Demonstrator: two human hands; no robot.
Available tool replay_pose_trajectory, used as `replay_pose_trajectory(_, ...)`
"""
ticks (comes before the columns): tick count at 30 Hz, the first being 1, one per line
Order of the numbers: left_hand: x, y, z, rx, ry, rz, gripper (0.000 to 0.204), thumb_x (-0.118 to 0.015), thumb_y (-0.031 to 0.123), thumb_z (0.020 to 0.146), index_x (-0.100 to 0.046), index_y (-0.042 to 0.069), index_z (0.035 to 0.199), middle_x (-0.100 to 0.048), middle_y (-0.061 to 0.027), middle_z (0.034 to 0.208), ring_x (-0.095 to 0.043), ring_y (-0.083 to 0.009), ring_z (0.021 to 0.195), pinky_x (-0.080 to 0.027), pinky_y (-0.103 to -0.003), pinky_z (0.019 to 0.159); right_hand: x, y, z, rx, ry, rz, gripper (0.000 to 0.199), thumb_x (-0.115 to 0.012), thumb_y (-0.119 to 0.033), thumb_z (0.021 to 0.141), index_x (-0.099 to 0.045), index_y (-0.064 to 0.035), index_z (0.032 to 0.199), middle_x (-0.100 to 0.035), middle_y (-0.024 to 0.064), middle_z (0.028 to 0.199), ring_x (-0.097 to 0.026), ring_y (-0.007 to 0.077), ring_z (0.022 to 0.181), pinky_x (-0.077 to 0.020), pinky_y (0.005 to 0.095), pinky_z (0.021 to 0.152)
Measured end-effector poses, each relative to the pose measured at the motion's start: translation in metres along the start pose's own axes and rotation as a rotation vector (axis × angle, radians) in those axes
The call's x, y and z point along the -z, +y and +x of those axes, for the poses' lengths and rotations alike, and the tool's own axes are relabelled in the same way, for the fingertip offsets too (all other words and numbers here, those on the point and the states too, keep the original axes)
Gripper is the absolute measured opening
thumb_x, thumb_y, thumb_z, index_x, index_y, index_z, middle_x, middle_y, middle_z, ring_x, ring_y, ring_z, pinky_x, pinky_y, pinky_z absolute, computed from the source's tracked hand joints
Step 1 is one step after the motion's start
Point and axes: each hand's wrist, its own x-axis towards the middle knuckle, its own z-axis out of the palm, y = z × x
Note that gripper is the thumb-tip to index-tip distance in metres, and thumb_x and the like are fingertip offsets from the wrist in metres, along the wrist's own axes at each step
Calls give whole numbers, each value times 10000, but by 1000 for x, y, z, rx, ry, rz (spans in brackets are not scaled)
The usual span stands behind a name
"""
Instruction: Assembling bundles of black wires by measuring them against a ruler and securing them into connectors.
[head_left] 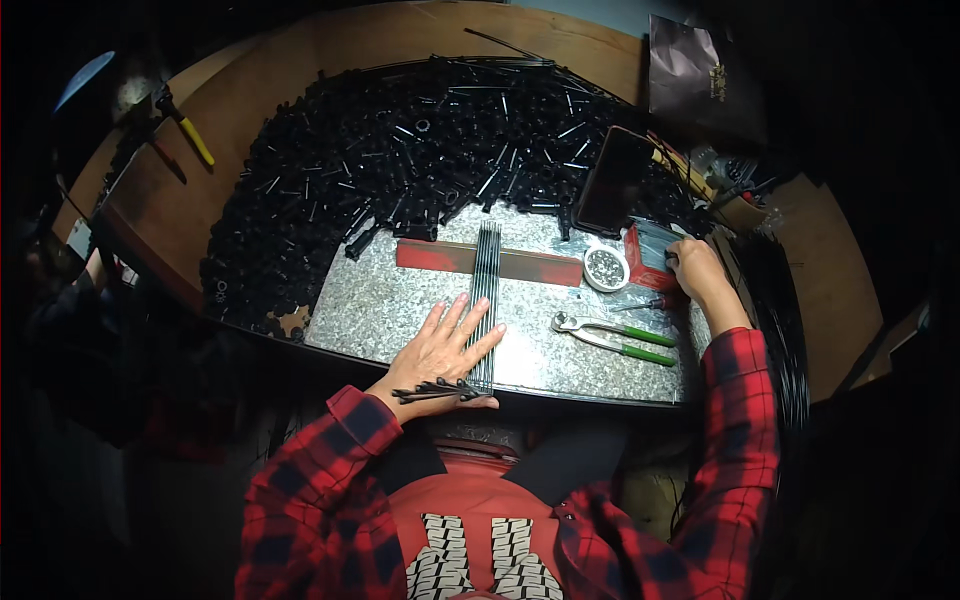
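Observation:
My left hand point(440, 352) lies flat, fingers spread, on a grey speckled work plate point(380, 300). It presses on the near end of a bundle of thin dark rods point(486, 290) that runs away from me across a red bar point(520, 263). A few short black pins point(432, 391) lie crosswise under my thumb. My right hand point(697, 272) reaches to the right edge and touches a red box with clear wrapping point(648, 258).
A big heap of black tubular parts point(400, 150) rings the far side of the plate. A small white bowl of metal bits point(605, 268), green-handled pliers point(612, 338), a dark upright phone point(612, 180) and a yellow-handled tool point(190, 130) lie around.

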Motion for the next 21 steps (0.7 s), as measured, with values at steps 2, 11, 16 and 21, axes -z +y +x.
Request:
replay_pose_trajectory(2, 1, -1, 0, -5, -13, 54, 908, -511, 732, 742, -398, 102, 1386, -281, -246, 1448, -254, -434, 1342, -199, -519, 1106, -2, -2, 6, -34, -76, -67, 137, -629, -93, 774, -679, 5, 855, -649, 220, 894, -623, 368, 889, -500, 420, 791)
replay_pose_trajectory(11, -3, -5, -2, -27, 25, -6, 655, -576, 290, 820, -365, 88, 1406, -280, -247, 1453, -272, -423, 1344, -224, -522, 1094, 3, -2, -2, 83, 92, -56, 97, -635, -61, 771, -568, 9, 779, -612, 206, 840, -596, 382, 833, -475, 444, 724)
replay_pose_trajectory(16, -2, -3, -1, -13, 31, -28, 684, -534, 67, 739, -369, 80, 1403, -281, -237, 1458, -282, -411, 1345, -232, -514, 1095, 12, -8, -1, 51, 178, -60, 61, -589, -31, 792, -537, -2, 806, -589, 195, 832, -583, 388, 821, -466, 442, 700)
replay_pose_trajectory(21, 2, -1, 0, -25, 24, -12, 680, -548, 70, 742, -379, 97, 1400, -275, -224, 1465, -275, -402, 1350, -231, -513, 1095, 23, -71, 5, 208, 343, 185, 63, -550, -2, 798, -516, -30, 842, -572, 179, 798, -568, 389, 762, -452, 439, 666)
